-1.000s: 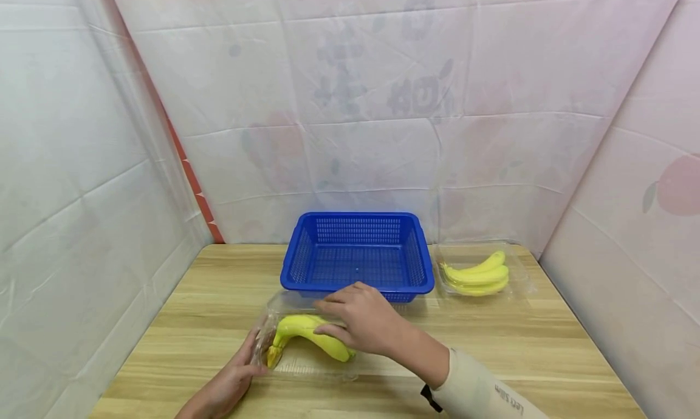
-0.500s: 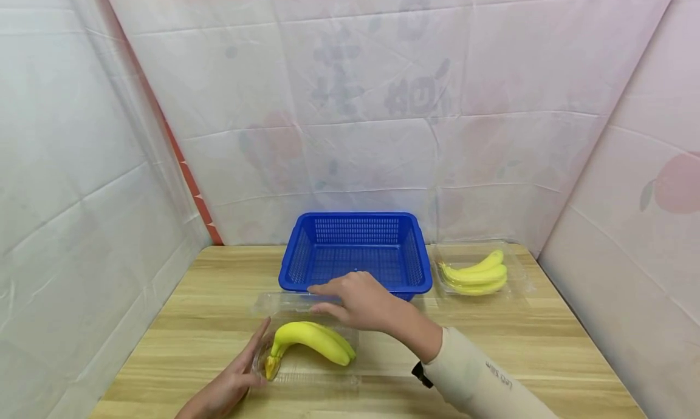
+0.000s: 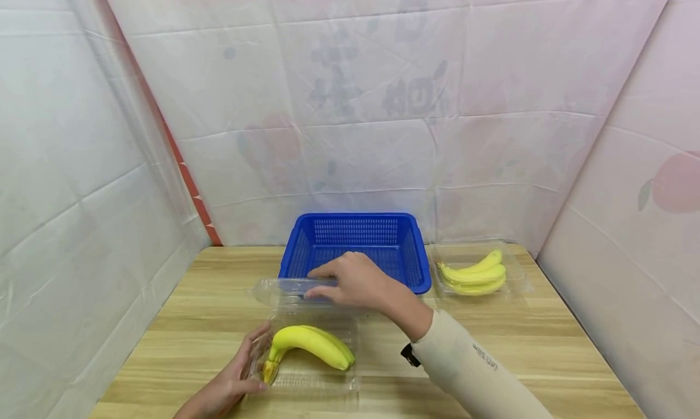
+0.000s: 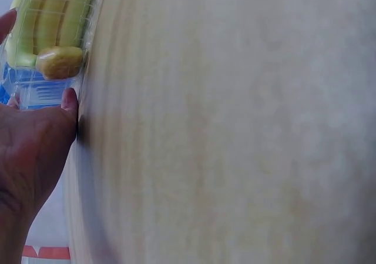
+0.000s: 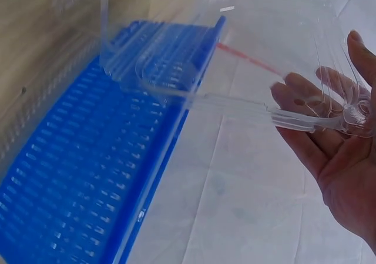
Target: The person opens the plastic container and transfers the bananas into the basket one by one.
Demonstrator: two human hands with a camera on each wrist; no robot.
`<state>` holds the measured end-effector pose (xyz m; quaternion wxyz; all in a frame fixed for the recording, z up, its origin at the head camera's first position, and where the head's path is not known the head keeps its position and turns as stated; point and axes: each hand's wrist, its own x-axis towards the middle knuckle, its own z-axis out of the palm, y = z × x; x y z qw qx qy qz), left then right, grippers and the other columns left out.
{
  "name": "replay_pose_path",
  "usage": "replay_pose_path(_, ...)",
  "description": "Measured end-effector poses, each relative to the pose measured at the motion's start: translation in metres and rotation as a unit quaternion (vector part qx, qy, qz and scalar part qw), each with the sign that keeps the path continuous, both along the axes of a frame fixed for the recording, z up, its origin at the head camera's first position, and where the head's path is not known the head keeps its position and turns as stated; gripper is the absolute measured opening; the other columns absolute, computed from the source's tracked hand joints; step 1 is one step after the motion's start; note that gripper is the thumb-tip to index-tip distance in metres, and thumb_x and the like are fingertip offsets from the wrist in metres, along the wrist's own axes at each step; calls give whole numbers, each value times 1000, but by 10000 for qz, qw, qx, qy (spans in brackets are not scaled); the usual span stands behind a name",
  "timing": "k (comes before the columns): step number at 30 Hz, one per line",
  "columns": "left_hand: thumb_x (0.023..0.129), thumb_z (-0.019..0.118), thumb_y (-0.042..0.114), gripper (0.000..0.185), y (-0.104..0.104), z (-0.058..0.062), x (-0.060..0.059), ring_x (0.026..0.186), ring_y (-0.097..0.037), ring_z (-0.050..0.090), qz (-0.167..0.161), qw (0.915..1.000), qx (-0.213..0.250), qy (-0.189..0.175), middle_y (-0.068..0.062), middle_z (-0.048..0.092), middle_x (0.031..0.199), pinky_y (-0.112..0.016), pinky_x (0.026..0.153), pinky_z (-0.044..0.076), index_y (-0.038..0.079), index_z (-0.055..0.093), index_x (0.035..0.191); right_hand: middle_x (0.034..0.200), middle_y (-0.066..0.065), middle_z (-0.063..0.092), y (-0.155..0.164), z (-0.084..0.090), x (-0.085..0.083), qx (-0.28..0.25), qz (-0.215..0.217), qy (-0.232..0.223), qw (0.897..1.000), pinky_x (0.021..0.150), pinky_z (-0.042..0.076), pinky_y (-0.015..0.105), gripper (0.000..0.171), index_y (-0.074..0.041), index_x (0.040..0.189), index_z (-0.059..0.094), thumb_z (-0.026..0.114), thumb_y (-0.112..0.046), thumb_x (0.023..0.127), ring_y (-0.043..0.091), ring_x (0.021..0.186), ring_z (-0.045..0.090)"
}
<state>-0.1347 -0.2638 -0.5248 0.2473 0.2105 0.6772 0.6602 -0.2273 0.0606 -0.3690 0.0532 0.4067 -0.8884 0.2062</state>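
A clear plastic clamshell box (image 3: pixel 312 381) lies on the wooden table with a bunch of yellow bananas (image 3: pixel 314 344) in its base. The stem end (image 4: pixel 60 62) points toward my left hand (image 3: pixel 232 373), whose thumb and fingers hold the box's left end from the front and back corners. Behind the bananas, the raised clear lid (image 3: pixel 284 292) overlaps the front of the blue basket in the head view. My right hand (image 3: pixel 352 283) grips the lid's edge between thumb and fingers. In the right wrist view, my fingers (image 5: pixel 305 102) show through the clear plastic.
A blue mesh basket (image 3: pixel 298 243) stands at the back middle of the table (image 3: pixel 229 285). To its right is another clear plastic box (image 3: pixel 454 255) with several bananas (image 3: pixel 476 276) in it. White printed sheets (image 3: pixel 355 103) hang behind and on both sides.
My right hand has moved up and back, swinging the lid off the bananas toward the basket. The box base has shifted slightly nearer; my left hand stays at its left end.
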Motion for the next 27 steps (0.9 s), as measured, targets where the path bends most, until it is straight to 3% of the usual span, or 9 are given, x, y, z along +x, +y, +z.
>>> replay_pose_path(1, 96, 65, 1, 103, 0, -1, 0, 142, 29, 23, -39, 9999, 85, 55, -37, -24, 171, -3, 112, 27, 7, -10, 166, 118, -6, 83, 0, 0, -1, 32, -22, 245, 9997, 75, 61, 27, 42, -26, 129, 79, 69, -55, 100, 3, 72, 73)
replay_pose_path(4, 96, 64, -1, 97, 0, -2, 0, 141, 30, 26, -117, 9994, 240, 225, -43, -25, 168, -4, 113, 28, -1, -7, 161, 112, -7, 84, 2, 0, -5, 89, -45, 1131, 9935, 74, 63, 29, 43, -26, 124, 82, 71, -58, 98, 7, 86, 79)
replay_pose_path(7, 96, 64, -1, 91, -1, -4, 0, 142, 28, 27, -124, 9990, 278, 332, -47, -23, 165, -6, 114, 29, -6, -4, 156, 107, -7, 84, 4, -3, -7, 101, -96, 2001, 9797, 71, 63, 28, 40, -25, 120, 83, 72, -57, 97, 8, 87, 79)
replay_pose_path(11, 96, 66, 1, 86, -1, -4, 1, 143, 26, 29, -76, 9989, 245, 403, -50, -21, 163, -7, 114, 32, -8, 0, 151, 108, -5, 84, 7, -8, -9, 2, -157, 2708, 9625, 73, 64, 29, 36, -24, 118, 83, 77, -51, 96, 10, 90, 79)
replay_pose_path(20, 96, 67, 2, 86, -1, -6, 0, 142, 27, 28, -27, 9992, 143, 365, -48, -18, 165, -8, 113, 34, -8, 1, 150, 127, 1, 79, 7, -20, -6, -187, -49, 3412, 9398, 97, 63, 35, 42, -20, 131, 77, 76, -45, 98, 18, 117, 76)
replay_pose_path(27, 96, 67, 2, 89, -3, -6, 0, 143, 27, 28, -31, 9992, 105, 373, -49, -17, 165, -8, 113, 34, -7, -1, 152, 148, 8, 69, 2, -26, 6, -175, 198, 3430, 9390, 115, 55, 39, 49, -18, 143, 70, 76, -42, 100, 25, 140, 64)
